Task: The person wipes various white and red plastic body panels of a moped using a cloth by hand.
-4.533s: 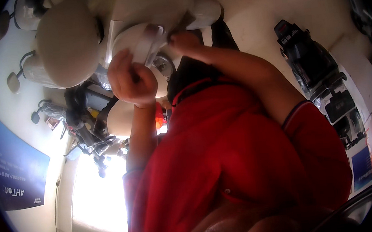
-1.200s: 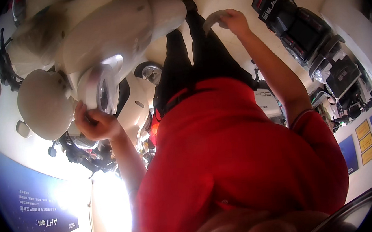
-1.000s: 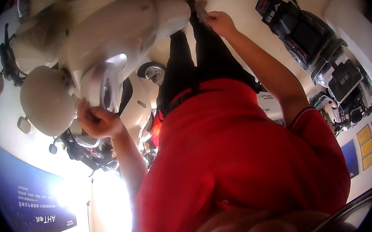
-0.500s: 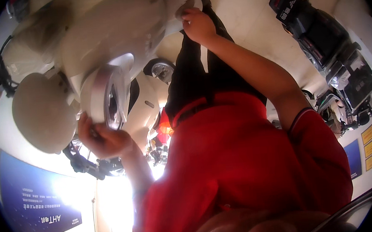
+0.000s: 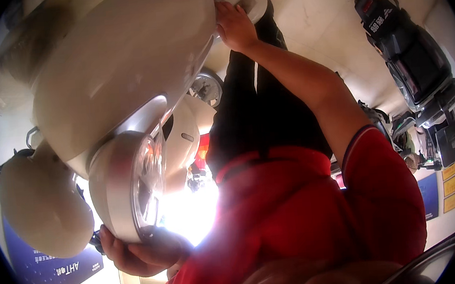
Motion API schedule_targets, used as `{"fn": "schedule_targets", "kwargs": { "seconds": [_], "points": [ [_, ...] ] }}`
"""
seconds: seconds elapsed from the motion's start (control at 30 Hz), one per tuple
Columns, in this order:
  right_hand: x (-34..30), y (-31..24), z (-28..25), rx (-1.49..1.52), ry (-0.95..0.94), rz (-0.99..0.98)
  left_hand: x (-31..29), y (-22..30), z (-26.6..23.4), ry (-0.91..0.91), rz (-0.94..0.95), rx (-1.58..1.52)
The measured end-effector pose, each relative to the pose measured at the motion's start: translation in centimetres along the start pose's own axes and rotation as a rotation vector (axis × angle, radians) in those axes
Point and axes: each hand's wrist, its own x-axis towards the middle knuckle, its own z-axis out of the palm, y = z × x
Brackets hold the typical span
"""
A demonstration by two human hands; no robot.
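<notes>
A glossy cream motor scooter point(image 5: 123, 59) fills the upper left, with a round headlight point(image 5: 144, 179) in a cream and silver housing. Curled under the lower rim of that headlight, my left hand point(image 5: 145, 252) presses its fingers and palm against the housing. My right hand point(image 5: 236, 25) reaches up to the scooter's front end and rests beside a rounded cream fender point(image 5: 256, 1). Its fingers are stretched out over the panel's edge, with the tips partly out of sight. A brownish patch on the fender could be a reflection.
A cream oval shell point(image 5: 46, 204) juts out left of the headlight. Another cream scooter point(image 5: 186, 137) stands behind it. At the right is a row of parked dark scooters point(image 5: 412, 61). A blue wall poster point(image 5: 60, 270) hangs at the lower left.
The scooter appears larger and nearer. My left hand has gone from loosely curled at the housing's edge to cupped under the headlight. My right hand has shifted slightly and its fingers have straightened.
</notes>
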Motion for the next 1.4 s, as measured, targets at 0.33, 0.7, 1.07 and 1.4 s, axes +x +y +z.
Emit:
{"fn": "schedule_targets", "kwargs": {
  "seconds": [0.33,0.7,1.07,1.4],
  "points": [
    [4.7,14.7,4.3,-0.492,0.025,0.160,0.4,0.6,-1.0,-0.079,0.003,0.170],
    [9.7,10.4,4.7,-0.110,0.147,0.015,-1.2,0.6,-1.2,-0.003,-0.244,0.144],
    [3.3,8.0,-2.6,0.163,0.168,0.058,-0.9,0.2,-1.0,-0.058,-0.127,0.138],
    [1.6,15.7,-2.8,0.078,-0.024,0.580,-2.4,-0.8,-1.0,0.067,-0.260,0.025]
  ]
}}
